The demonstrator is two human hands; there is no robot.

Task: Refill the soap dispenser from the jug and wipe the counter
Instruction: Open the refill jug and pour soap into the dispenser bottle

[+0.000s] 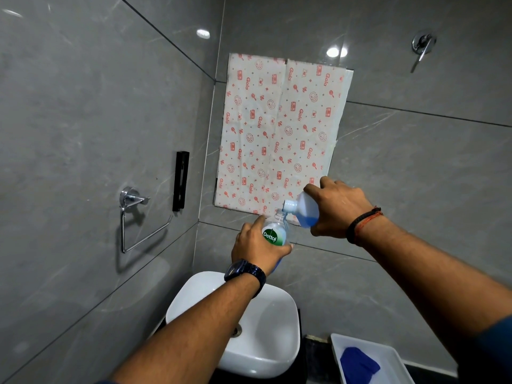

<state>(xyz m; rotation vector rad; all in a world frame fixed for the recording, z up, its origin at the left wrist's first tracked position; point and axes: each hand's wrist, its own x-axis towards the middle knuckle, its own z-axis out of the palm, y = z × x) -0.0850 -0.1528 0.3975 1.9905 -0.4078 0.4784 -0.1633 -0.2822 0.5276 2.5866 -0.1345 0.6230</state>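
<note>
- Forearms fill the near view, reaching up and forward over the basin [288, 342]; a dark watch sits on the left wrist, a cord band on the right.
- Left hand [256, 246] is wrapped tight around the dispenser [274, 234], fingers closed on its body, label facing the camera; its pump is off and the clear neck stands open, tilted slightly right.
- Right hand [339, 210] is clamped on the jug [304, 210], which lies tipped nearly sideways with its pale blue spout touching or just above the dispenser's mouth; which, I cannot tell.
- Both are held in the air, above and beyond the basin, in front of the tiled wall.
- Risk: both openings are narrow, so a small wobble of either wrist would likely send soap down the dispenser's side onto the left fingers and make the grip slippery.
- Risk: tipping further could surge the blue liquid pooled low in the jug and overflow the neck; spill may miss the basin and hit the counter.
- Materials: the jug is cloudy, soft-looking plastic; the dispenser is clear and rigid with a glossy green label.
- Basin is smooth white ceramic, rounded square.
- Low right, a white tray [393, 356] holds a folded blue cloth [358, 364], seemingly for wiping.
</note>
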